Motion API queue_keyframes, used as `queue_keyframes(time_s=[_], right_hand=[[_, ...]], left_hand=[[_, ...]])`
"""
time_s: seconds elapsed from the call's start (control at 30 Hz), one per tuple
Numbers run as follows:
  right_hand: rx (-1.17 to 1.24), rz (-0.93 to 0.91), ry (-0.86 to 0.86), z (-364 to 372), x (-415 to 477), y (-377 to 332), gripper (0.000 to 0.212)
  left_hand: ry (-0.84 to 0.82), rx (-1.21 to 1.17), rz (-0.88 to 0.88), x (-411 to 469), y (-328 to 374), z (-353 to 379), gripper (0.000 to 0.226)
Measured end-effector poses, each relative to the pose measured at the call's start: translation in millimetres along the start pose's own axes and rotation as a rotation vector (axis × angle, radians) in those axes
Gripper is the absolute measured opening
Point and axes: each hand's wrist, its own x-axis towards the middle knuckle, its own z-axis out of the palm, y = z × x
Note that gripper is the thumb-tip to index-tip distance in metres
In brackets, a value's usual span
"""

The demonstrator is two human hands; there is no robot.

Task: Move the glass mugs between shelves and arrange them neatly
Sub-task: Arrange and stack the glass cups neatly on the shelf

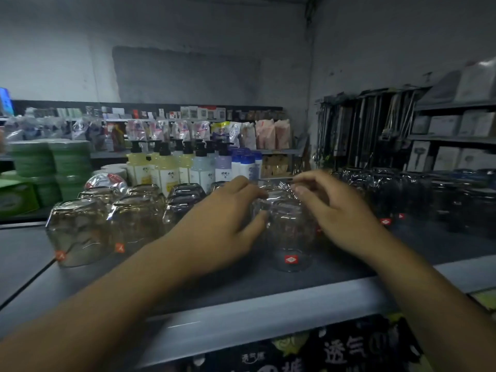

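Your left hand [228, 216] is curled round the glass mug [291, 237] that stands near the front of the shelf [21, 259] - thumb against its near-left side, fingers over the upturned base. The mug is mouth down with nothing in it, and a red label shows low on its wall.

Your right hand [330, 210] sits just to the right of it with the fingers bent and the forefinger reaching out over a glass behind. The blur hides whether it has hold of anything, so I cannot tell.

To the left, more clear mugs [80, 229] stand mouth down in rows, close against one another. To the right a group of dark glasses [442, 200] stands the same way, set further back. Behind the mugs are pump bottles [166, 167] holding pale yellow, pale blue and lilac liquid, with green stacks [51, 159] off to the far left.

The held mug is close to the front lip [241, 320] of the shelf. Bare shelf surface lies in front of it under your forearms, and a wider bare stretch runs along the front to the right - before the dark glasses.
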Motion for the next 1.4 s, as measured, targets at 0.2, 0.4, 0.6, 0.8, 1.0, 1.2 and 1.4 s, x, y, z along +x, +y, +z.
queue_keyframes(time_s=[0.2, 0.4, 0.6, 0.8, 1.0, 1.2, 1.4], right_hand=[[0.082, 0.112, -0.236, -12.1, -37.6, 16.4, 0.075], [0.187, 0.095, -0.374, -9.4, -33.4, 43.7, 0.055], [0.218, 0.093, -0.402, -4.2, -33.3, 51.0, 0.054], [0.308, 0.151, -0.460, -2.5, -31.3, 53.6, 0.063], [0.357, 0.176, -0.422, -4.2, -31.1, 50.7, 0.050], [0.359, 0.204, -0.431, -9.4, -31.7, 48.0, 0.051], [0.204, 0.108, -0.150, -14.6, -39.5, 38.4, 0.050]], left_hand=[[0.112, -0.194, -0.245, -17.2, 29.3, 26.6, 0.052], [-0.004, -0.437, -0.414, -19.1, 38.6, 38.4, 0.076], [-0.108, -0.469, -0.512, -22.5, 36.7, 40.2, 0.066], [-0.139, -0.536, -0.522, -25.8, 43.5, 39.5, 0.042], [-0.114, -0.540, -0.506, -23.3, 45.8, 39.3, 0.032], [-0.113, -0.547, -0.473, -22.3, 41.6, 41.7, 0.033], [0.091, -0.356, -0.409, -26.0, 45.5, 43.4, 0.064]])
